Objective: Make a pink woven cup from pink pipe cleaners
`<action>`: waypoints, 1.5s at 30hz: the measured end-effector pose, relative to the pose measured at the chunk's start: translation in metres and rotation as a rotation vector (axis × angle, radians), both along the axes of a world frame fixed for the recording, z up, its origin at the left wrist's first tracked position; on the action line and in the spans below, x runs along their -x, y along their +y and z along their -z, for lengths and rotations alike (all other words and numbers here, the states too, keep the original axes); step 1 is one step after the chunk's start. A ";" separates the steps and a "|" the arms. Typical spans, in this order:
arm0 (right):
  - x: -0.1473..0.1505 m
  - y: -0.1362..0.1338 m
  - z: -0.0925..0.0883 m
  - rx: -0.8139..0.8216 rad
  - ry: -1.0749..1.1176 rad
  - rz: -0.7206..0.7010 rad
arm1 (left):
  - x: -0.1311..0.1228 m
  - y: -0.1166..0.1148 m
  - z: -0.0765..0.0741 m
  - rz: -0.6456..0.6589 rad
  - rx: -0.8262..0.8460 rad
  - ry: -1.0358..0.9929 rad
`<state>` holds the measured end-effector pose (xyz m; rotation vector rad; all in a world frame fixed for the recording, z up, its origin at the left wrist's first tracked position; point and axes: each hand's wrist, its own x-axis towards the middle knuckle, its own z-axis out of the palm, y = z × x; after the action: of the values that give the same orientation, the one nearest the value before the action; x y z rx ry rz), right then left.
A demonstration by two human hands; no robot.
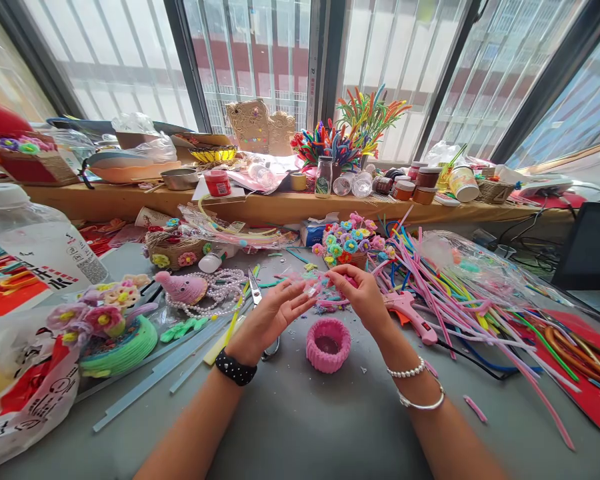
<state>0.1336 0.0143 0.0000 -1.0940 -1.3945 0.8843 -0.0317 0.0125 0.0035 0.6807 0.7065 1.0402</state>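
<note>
My left hand (281, 312) is palm up with its fingers stretched out, over the grey table beside the scissors (255, 288). My right hand (363, 297) is closed in a pinch at its fingertips, above small pink and clear pieces; what it pinches is too small to make out. Between my forearms a round pink fuzzy pot (329, 345) stands upright on the table, touched by neither hand. A pink glue gun (411, 316) lies just right of my right hand.
Pink pipe cleaners (445, 293) spread across the right, near a laptop (587, 247). Left are glue sticks (150, 380), a green flowered piece (123, 347), a pink knitted toy (181, 288) and a bottle (40, 240). A flower basket (353, 243) stands behind my hands.
</note>
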 end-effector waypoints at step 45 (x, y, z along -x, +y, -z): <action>0.009 0.000 0.007 -0.215 0.044 0.001 | -0.005 0.006 0.003 -0.269 -0.044 0.075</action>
<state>0.1241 0.0147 -0.0067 -0.9069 -1.4158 0.7348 -0.0271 0.0183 0.0005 0.6773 0.8591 1.2844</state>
